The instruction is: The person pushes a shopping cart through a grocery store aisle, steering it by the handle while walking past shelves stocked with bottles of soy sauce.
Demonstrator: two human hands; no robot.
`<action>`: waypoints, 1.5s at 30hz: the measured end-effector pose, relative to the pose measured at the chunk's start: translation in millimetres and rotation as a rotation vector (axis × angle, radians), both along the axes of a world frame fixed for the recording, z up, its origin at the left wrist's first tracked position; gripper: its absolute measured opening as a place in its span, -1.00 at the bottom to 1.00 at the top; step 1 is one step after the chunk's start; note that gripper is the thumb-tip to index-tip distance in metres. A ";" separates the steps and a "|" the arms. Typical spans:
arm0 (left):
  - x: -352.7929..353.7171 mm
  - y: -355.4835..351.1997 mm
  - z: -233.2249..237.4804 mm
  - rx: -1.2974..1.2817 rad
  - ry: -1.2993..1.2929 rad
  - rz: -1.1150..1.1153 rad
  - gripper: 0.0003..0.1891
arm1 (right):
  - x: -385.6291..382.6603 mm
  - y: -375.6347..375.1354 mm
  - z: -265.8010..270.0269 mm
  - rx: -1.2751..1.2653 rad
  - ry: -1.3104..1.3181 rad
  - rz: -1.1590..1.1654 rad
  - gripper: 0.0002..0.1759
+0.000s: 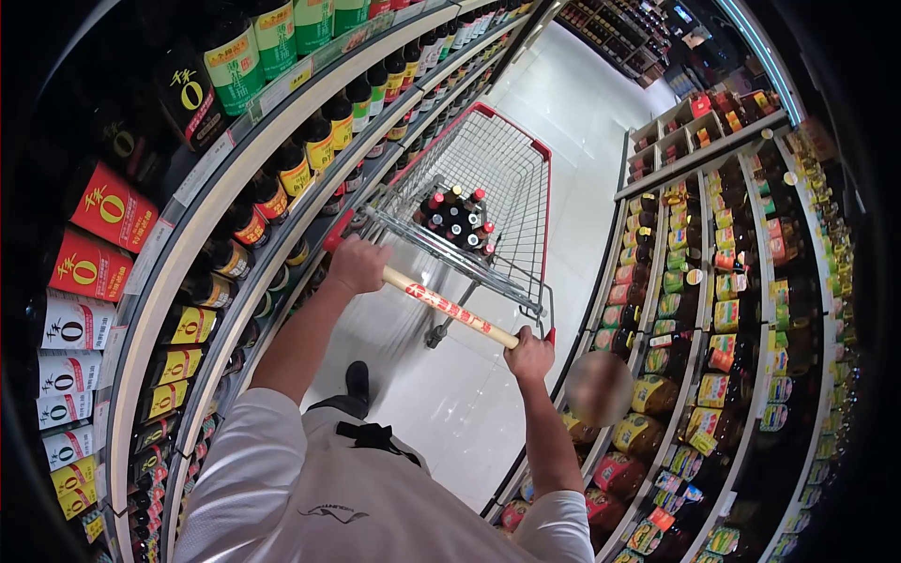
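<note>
Both my hands are wrapped round the cream-coloured handle (450, 310) of a shopping cart (514, 167), which has red writing along it. My left hand (359, 265) grips its left end, beside a red end cap. At the right end, my right hand (530, 357) is closed on the same bar. Inside the wire basket stands a cluster of several dark bottles (456, 223) with red, yellow and dark caps. The cart's front points up the aisle, away from me.
Curved-looking shelves (235, 141) of sauce bottles run close along the left side of the cart. Shelves (657, 310) with large oil and sauce bottles line the right. Pale glossy floor (563, 103) stretches ahead towards more racks (615, 38).
</note>
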State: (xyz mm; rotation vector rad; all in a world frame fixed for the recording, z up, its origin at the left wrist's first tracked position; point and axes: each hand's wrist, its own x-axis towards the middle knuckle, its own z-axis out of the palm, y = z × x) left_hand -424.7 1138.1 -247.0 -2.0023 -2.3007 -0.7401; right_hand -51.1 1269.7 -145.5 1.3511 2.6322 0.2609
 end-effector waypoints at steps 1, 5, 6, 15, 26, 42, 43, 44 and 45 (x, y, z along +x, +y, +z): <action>-1.3 4.6 -3.6 0.012 0.001 0.001 -0.81 | -1.5 3.7 -0.1 0.004 0.028 0.013 -0.82; -7.4 20.8 -10.4 0.025 -0.007 0.006 -0.83 | -6.8 18.9 -6.9 0.017 0.025 0.016 -0.82; -8.9 25.5 -10.2 0.036 -0.010 0.009 -0.83 | -8.4 23.0 -8.5 0.025 0.011 0.018 -0.83; -19.5 55.9 -22.6 0.094 -0.005 0.001 -0.82 | -14.2 55.8 -23.9 0.040 0.011 0.035 -0.83; -29.3 86.0 -30.7 -0.026 0.006 -0.010 -0.76 | -22.7 86.5 -36.7 -0.002 -0.012 0.022 -0.84; -45.9 142.6 -35.3 -0.087 0.009 0.014 -0.75 | -45.2 141.2 -44.1 -0.032 0.026 0.013 -0.83; -46.5 146.7 -34.6 -0.082 0.005 0.013 -0.76 | -44.8 146.3 -44.4 -0.022 0.032 0.027 -0.82; -47.3 150.8 -33.9 -0.078 0.001 0.014 -0.77 | -43.9 151.5 -45.9 -0.012 0.039 0.043 -0.81; -46.5 152.5 -38.6 -0.090 0.006 0.016 -0.77 | -43.1 155.6 -52.3 -0.020 0.047 0.059 -0.80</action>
